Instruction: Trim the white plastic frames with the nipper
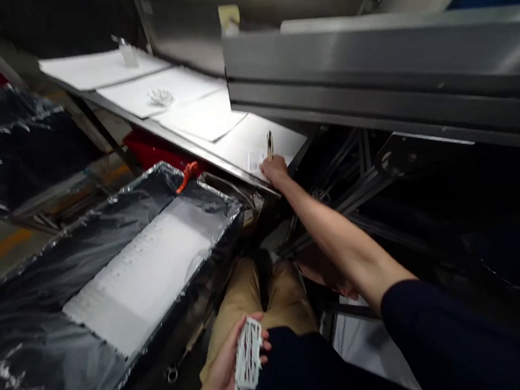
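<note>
Low in front of my lap, my left hand (223, 361) is wrapped round a small bundle of white slotted pieces, apparently plastic (248, 355). My right hand (275, 170) reaches forward to the near end of the worktable (219, 156). It grips a slim tan-and-dark tool (269, 142) that points up from the fist; its exact kind is too blurred to make out. Beside that fist lies a small printed label (255, 160) on the white surface.
White sheets (206, 114) cover the table, bearing a pile of small white pieces (160, 97). A grey metal beam (367, 68) juts in from the right. At left, a black-plastic-lined bin (26, 303) holds a white panel (156, 260); an orange clamp-like item (188, 176) sits on its rim.
</note>
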`<state>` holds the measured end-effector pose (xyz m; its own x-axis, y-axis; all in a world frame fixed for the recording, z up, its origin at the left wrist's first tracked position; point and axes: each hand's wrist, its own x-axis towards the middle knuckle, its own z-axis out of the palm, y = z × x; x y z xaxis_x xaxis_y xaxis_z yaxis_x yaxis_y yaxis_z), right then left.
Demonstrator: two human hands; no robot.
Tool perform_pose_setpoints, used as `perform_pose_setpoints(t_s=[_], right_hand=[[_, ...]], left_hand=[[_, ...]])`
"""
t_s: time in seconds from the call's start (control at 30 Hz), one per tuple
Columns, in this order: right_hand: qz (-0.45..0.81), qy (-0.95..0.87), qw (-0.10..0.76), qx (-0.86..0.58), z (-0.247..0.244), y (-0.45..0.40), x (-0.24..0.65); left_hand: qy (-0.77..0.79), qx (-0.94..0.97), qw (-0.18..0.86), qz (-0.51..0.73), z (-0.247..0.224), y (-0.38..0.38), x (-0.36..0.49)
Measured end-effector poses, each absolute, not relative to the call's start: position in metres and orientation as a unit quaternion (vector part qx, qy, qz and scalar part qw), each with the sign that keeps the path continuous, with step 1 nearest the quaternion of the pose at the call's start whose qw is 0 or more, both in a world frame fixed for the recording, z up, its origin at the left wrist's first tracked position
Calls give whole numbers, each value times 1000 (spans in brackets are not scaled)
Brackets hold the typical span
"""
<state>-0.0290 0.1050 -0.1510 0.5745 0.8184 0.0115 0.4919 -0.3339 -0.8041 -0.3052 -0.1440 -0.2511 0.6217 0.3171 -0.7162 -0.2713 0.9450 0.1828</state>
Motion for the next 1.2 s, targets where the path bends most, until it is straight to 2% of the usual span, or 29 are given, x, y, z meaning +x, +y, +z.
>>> perform_pose_setpoints(t_s=[0.1, 0.2, 0.27, 0.33, 0.47, 0.63, 0.87, 1.03, 1.2], right_hand=[[184, -398, 373, -818, -161, 106, -25], [204, -450, 372, -786, -176, 62, -39], [323, -496, 366, -718, -184, 12, -58], [517, -501, 323, -613, -192, -41, -79], [620, -467, 311, -549, -199, -112, -109], [651, -381, 388, -530, -197, -130, -112], [602, -326, 455, -570, -202, -143, -90], [582, -264, 501, -583, -212, -154, -79], [569, -224, 532, -585, -220, -161, -78]], left_hand=[[356, 21, 913, 201, -241, -134, -313], [317, -1, 915, 248, -235, -122, -316], [312, -1, 915, 258, -233, -114, -315], [316, 11, 916, 246, -232, -108, -312], [320, 24, 926, 197, -231, -101, -300], [316, 39, 939, 127, -227, -99, -283], [466, 241, 825, 209, -251, -103, -284], [479, 334, 801, 135, -265, -106, -293], [458, 404, 784, 109, -248, -104, -291]])
